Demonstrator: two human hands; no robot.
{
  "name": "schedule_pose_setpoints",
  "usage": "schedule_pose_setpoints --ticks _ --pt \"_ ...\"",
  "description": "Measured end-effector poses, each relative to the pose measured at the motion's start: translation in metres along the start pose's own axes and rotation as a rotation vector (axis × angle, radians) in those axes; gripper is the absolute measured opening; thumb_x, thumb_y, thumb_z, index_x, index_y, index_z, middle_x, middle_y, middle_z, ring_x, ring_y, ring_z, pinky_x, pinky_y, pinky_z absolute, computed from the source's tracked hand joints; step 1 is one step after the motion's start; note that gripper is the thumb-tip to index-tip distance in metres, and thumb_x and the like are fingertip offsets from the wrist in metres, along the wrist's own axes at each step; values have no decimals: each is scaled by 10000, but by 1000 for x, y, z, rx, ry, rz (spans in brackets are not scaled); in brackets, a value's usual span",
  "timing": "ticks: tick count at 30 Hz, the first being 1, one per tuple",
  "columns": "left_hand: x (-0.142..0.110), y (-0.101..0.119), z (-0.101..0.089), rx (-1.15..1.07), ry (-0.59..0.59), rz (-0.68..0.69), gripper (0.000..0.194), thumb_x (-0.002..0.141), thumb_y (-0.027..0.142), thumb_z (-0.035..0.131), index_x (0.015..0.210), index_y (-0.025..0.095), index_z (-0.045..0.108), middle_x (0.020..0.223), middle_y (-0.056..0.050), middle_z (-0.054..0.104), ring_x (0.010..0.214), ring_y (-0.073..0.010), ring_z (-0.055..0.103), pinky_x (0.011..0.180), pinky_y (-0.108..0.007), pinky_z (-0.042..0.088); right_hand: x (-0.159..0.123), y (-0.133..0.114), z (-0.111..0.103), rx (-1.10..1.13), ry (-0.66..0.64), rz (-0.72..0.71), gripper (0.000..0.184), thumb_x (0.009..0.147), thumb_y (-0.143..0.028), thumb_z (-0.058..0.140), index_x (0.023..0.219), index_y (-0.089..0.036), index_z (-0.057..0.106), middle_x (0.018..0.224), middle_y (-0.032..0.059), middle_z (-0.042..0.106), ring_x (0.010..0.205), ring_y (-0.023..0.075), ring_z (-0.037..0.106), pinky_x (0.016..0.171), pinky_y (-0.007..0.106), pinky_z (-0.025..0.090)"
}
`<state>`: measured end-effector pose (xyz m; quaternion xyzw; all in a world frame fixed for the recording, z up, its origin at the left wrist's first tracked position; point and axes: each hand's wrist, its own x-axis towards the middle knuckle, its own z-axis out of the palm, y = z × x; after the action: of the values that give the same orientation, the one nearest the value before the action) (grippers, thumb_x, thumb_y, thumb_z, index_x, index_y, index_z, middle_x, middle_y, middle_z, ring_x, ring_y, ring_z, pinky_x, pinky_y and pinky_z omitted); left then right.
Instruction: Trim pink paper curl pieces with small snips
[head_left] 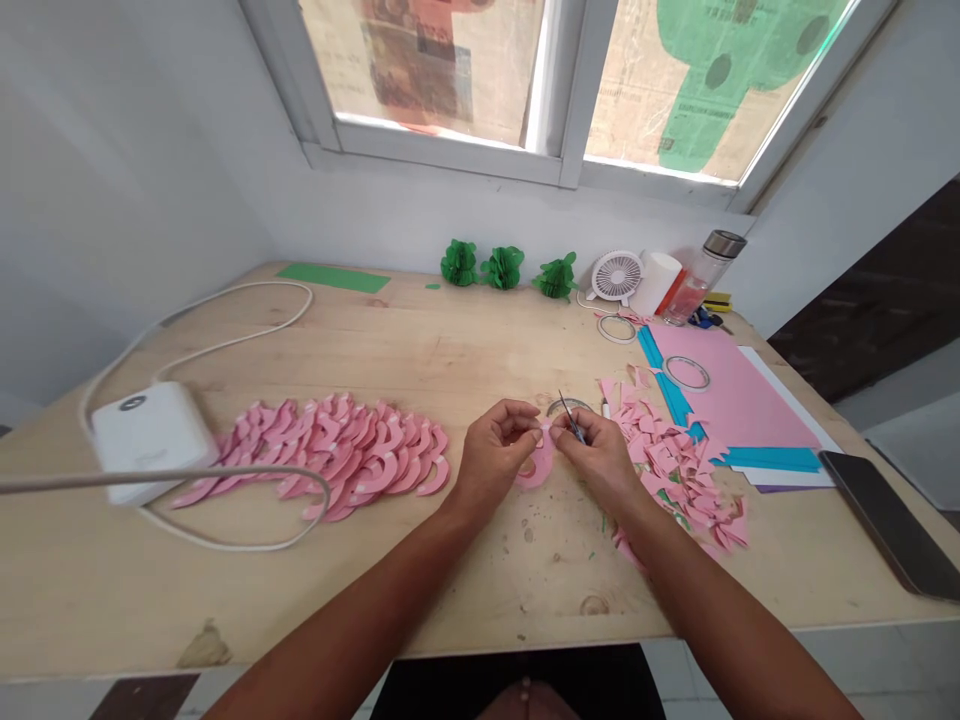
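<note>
My left hand [497, 452] is closed in a pinch at the upper left edge of a curved pink paper piece [534, 472]. Held in my right hand [596, 450] is a pair of scissors [573, 424], its narrow dark tip pointing up and away from me. The right thumb and forefinger come together at the paper's top, close to the left fingertips. Whether they pinch a bit of tape there is too small to tell. Behind the right fingers, a tape roll [564, 405] is partly hidden.
Overlapping pink curved pieces [360, 455] lie left, beside a white power bank [154, 435] with a looping cable. Pink scraps [675, 450] spread right, near coloured sheets [742, 400] and a phone [892, 520]. Green paper flowers [502, 268], a fan [616, 275] and a bottle [701, 280] stand behind.
</note>
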<state>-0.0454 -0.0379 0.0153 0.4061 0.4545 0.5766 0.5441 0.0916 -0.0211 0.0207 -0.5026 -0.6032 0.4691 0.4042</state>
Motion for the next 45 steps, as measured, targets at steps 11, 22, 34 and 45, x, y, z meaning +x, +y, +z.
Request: schedule_pose_setpoints --ticks 11,22,34,45 --pt "2 -2 0 68 -39 -72 168 632 284 655 676 126 619 592 -6 586 536 -104 532 442 -182 400 1 5 1 -103 -8 -85 122 725 -279 551 683 -165 547 546 -49 408 510 90 358 479 211 269" --pt "2 -3 2 54 -173 -73 240 672 315 642 836 141 619 718 -13 612 605 -96 526 563 -205 412 0 6 -4 -61 104 -109 138 741 -302 532 695 -173 540 541 -59 393 484 82 338 463 206 265" --pt "-1 -7 1 103 -273 26 351 718 202 565 1060 160 496 659 11 564 541 -84 477 518 -202 349 3 0 -9 17 203 -44 129 709 -295 557 675 -175 525 548 -59 412 485 80 330 471 212 271" --pt "-7 0 1 378 -305 182 127 737 208 537 788 174 648 687 -12 611 621 -116 537 592 -227 420 3 -1 -10 10 214 -42 161 702 -317 565 654 -172 515 552 -55 400 498 81 335 478 210 276"
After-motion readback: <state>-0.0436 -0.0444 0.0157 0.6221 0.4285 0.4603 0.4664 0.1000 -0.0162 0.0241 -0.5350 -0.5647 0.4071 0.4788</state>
